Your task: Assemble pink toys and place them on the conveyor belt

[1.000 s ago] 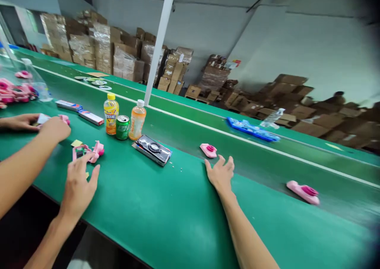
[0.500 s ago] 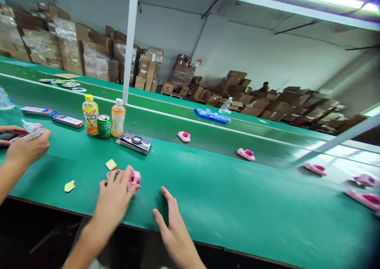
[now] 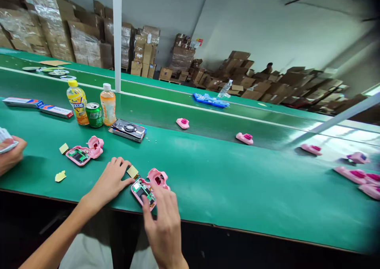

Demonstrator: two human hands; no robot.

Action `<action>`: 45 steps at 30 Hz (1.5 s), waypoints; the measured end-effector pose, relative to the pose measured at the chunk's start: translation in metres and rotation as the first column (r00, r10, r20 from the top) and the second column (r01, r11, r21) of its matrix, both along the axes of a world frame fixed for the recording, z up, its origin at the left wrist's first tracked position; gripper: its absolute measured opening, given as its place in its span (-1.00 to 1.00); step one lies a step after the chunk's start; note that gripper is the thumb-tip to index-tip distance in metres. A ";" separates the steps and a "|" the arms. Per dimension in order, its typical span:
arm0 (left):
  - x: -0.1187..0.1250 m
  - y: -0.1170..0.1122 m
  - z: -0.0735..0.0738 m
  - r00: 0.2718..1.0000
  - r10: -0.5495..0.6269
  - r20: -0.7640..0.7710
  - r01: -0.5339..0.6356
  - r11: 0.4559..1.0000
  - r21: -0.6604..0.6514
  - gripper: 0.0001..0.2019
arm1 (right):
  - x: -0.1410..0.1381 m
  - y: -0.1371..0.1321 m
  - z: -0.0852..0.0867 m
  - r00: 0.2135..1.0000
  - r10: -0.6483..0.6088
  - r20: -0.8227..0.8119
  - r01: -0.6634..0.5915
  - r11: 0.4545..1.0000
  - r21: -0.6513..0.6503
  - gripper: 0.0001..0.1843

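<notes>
Head view: looked down across a green surface (image 3: 225,194), with a dark green conveyor belt (image 3: 166,116) along its far edge.
Left hand (image 3: 111,178): grip wide, fingers spread and resting on the surface, fingertips just beside a tan foam pad (image 3: 132,171).
Right hand (image 3: 162,225): grip narrow, fingers bearing down on the work unit; whether it clasped the unit could not be determined.
Work unit: an opened pink plastic housing (image 3: 143,192) with a green circuit board (image 3: 140,188) inside lay near the front edge of the surface, directly under the right hand. A rounded pink housing half (image 3: 157,178) lay against its far side.
Second unit: another opened pink housing (image 3: 79,156) lay toward the left, near the front edge, with a tan pad (image 3: 63,148) just beside it and a yellow scrap (image 3: 60,176) nearer the edge.
Co-worker: a hand (image 3: 10,152) at the left edge held a white-and-blue item (image 3: 4,141).
Far side of surface: a yellow-capped juice bottle (image 3: 77,102), green can (image 3: 94,114), orange drink bottle (image 3: 107,105), black-and-silver flat case (image 3: 128,129) and long printed boxes (image 3: 38,107).
Belt: pink units (image 3: 244,138) and a blue tray (image 3: 210,100).
Background: stacked cardboard cartons (image 3: 86,43).
</notes>
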State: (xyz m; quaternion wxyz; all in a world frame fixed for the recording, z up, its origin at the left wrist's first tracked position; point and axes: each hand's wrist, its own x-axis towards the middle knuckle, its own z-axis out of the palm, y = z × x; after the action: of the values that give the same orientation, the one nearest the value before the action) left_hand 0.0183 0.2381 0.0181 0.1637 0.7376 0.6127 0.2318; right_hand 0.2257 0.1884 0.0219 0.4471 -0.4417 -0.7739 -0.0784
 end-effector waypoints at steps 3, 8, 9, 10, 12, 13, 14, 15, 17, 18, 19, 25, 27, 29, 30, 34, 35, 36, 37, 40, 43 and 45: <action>0.012 0.003 0.002 0.993 0.004 0.119 -0.003 1.000 -0.007 -0.77 | -0.007 0.007 -0.007 0.991 0.026 0.134 -0.012 0.995 -0.100 -0.60; 0.023 -0.001 0.008 0.830 0.060 0.555 0.006 0.993 -0.117 -0.77 | 0.005 0.036 -0.002 0.992 0.128 0.015 -0.119 0.955 -0.271 -0.61; 0.025 -0.003 0.008 0.769 0.092 0.632 -0.003 0.990 -0.140 -0.75 | 0.005 0.041 0.003 0.993 0.115 -0.031 -0.119 0.951 -0.284 -0.63; 0.027 -0.006 0.009 0.705 0.125 0.698 -0.020 0.987 -0.157 -0.72 | 0.004 0.046 0.009 0.992 0.103 -0.077 -0.122 0.945 -0.303 -0.67; 0.033 -0.013 0.009 0.587 0.175 0.790 -0.064 0.983 -0.171 -0.69 | -0.004 0.054 0.018 0.978 0.105 -0.179 -0.168 0.906 -0.389 -0.77; 0.036 -0.017 0.009 0.540 0.191 0.820 -0.084 0.981 -0.173 -0.68 | -0.009 0.057 0.020 0.966 0.116 -0.233 -0.213 0.866 -0.452 -0.81; 0.038 -0.021 0.008 0.504 0.202 0.840 -0.099 0.979 -0.176 -0.67 | -0.013 0.060 0.022 0.950 0.126 -0.285 -0.264 0.814 -0.517 -0.83; 0.041 -0.024 0.007 0.483 0.209 0.850 -0.105 0.978 -0.180 -0.67 | -0.017 0.062 0.023 0.934 0.132 -0.332 -0.311 0.757 -0.575 -0.84; 0.044 -0.030 0.006 0.477 0.215 0.853 -0.108 0.977 -0.186 -0.67 | -0.022 0.067 0.025 0.914 0.137 -0.381 -0.370 0.666 -0.648 -0.85; 0.044 -0.031 0.005 0.485 0.211 0.849 -0.107 0.977 -0.182 -0.67 | -0.022 0.069 0.025 0.913 0.147 -0.380 -0.380 0.643 -0.665 -0.86; 0.044 -0.032 0.004 0.498 0.203 0.843 -0.106 0.979 -0.173 -0.67 | -0.022 0.070 0.026 0.916 0.162 -0.367 -0.381 0.635 -0.672 -0.88; 0.044 -0.033 0.001 0.589 0.196 0.784 -0.153 0.980 -0.130 -0.70 | -0.018 0.080 0.032 0.936 0.332 -0.120 -0.337 0.740 -0.582 -0.85; 0.045 -0.034 0.001 0.618 0.213 0.757 -0.175 0.976 -0.132 -0.70 | -0.018 0.081 0.032 0.928 0.372 -0.023 -0.322 0.769 -0.553 -0.83; 0.046 -0.035 0.002 0.638 0.218 0.738 -0.189 0.974 -0.124 -0.71 | -0.019 0.080 0.032 0.913 0.399 0.089 -0.300 0.802 -0.516 -0.81; 0.047 -0.035 0.002 0.648 0.213 0.732 -0.192 0.975 -0.114 -0.72 | -0.019 0.080 0.032 0.901 0.406 0.149 -0.289 0.821 -0.492 -0.79; 0.050 -0.035 0.004 0.668 0.208 0.715 -0.215 0.973 -0.081 -0.74 | -0.019 0.078 0.031 0.863 0.405 0.302 -0.269 0.874 -0.404 -0.73; 0.050 -0.035 0.004 0.672 0.218 0.707 -0.233 0.969 -0.078 -0.74 | -0.019 0.078 0.031 0.861 0.404 0.310 -0.268 0.877 -0.399 -0.74; 0.051 -0.035 0.004 0.678 0.230 0.698 -0.252 0.965 -0.073 -0.75 | -0.018 0.078 0.031 0.862 0.406 0.305 -0.270 0.876 -0.400 -0.74; 0.052 -0.035 0.004 0.684 0.239 0.689 -0.268 0.961 -0.068 -0.76 | -0.018 0.079 0.031 0.865 0.408 0.292 -0.275 0.873 -0.404 -0.75; 0.052 -0.035 0.004 0.699 0.240 0.673 -0.280 0.959 -0.052 -0.76 | -0.019 0.081 0.030 0.870 0.422 0.254 -0.303 0.866 -0.398 -0.77; 0.052 -0.035 0.004 0.710 0.230 0.666 -0.270 0.962 -0.044 -0.77 | -0.022 0.082 0.029 0.857 0.380 0.348 -0.294 0.915 -0.274 -0.76; 0.054 -0.035 0.004 0.717 0.238 0.656 -0.280 0.959 -0.041 -0.78 | -0.023 0.080 0.027 0.851 0.326 0.412 -0.274 0.944 -0.183 -0.73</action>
State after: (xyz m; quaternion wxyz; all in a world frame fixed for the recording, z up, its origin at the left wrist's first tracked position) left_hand 0.0718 0.2033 0.0225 0.3109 0.5213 0.6062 0.5140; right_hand 0.2024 0.2687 0.0492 0.2420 -0.3118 -0.9169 -0.0591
